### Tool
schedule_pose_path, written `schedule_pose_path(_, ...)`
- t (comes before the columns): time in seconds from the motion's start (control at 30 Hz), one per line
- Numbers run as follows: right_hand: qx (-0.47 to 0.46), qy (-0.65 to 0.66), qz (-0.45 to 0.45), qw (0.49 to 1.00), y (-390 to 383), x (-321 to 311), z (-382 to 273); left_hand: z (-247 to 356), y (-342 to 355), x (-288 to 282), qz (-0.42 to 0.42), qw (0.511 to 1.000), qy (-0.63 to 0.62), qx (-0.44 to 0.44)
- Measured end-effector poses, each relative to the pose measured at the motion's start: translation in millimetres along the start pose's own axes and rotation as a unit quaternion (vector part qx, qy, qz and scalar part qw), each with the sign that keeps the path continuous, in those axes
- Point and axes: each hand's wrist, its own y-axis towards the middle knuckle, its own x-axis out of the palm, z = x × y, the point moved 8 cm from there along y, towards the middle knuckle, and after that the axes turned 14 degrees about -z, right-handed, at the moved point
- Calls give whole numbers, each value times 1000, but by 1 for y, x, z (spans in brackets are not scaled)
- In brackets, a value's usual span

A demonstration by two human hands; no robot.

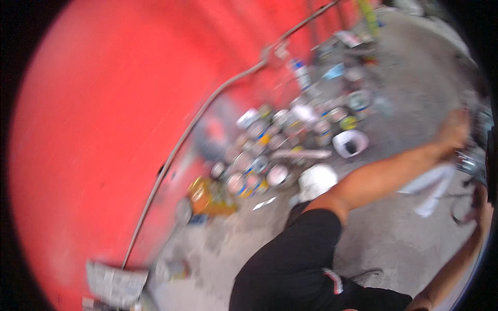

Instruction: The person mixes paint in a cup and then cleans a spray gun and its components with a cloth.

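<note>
My left arm stretches to the upper right, with my left hand (455, 127) smeared beside a shiny metallic object (469, 161) at the right rim. My right hand (478, 205) is just below that object, near a dark looped cord or handle (456, 212); whether either hand grips anything is unclear. A crumpled white sheet or cloth (436, 186) lies on the concrete between my forearms. A white rounded item (316, 182) sits by my left upper arm.
Blurred cans and jars (277, 175) crowd along a red wall (93, 129) crossed by a grey pipe or cable (191, 127). An amber container (210, 197), a white cup-like container (350, 143) and newspaper (116, 282) also sit on the concrete floor (410, 67).
</note>
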Motion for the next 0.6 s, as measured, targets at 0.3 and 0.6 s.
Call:
schedule_pose_path(0.3,-153,-195,-4,969,-31,134,-66,78,-24,-35,-34,900,-378,215)
schedule_pose_path(0.6,-143,-517,-9,844,-14,183,-60,144,-55,-21,113,962,157,195)
